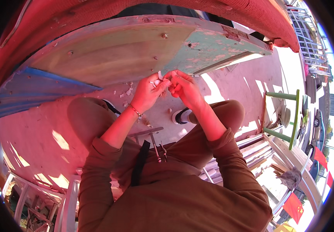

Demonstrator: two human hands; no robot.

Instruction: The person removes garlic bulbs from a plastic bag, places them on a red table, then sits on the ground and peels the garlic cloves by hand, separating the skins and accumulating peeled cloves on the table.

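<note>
My two hands meet in front of me, above the floor between my knees. My left hand [147, 92], with a bracelet at its wrist, is closed on a small, pale, rounded piece [157, 82] that looks like a garlic clove. A thin white flake [160, 75] stands up by its fingertips. Close against it, my right hand [185, 89] has its fingers curled and pinched; what lies in them is mostly hidden. White papery scraps [128, 91] are strewn on the floor below my left hand.
A worn wooden board [116, 58] stands across the front, under a red cloth [228, 15]. Blue corrugated sheet [32, 91] lies at the left. A green-legged stool [294, 120] lies tipped at the right, near stacked pale boards [248, 154]. Small red flags [293, 208] hang lower right.
</note>
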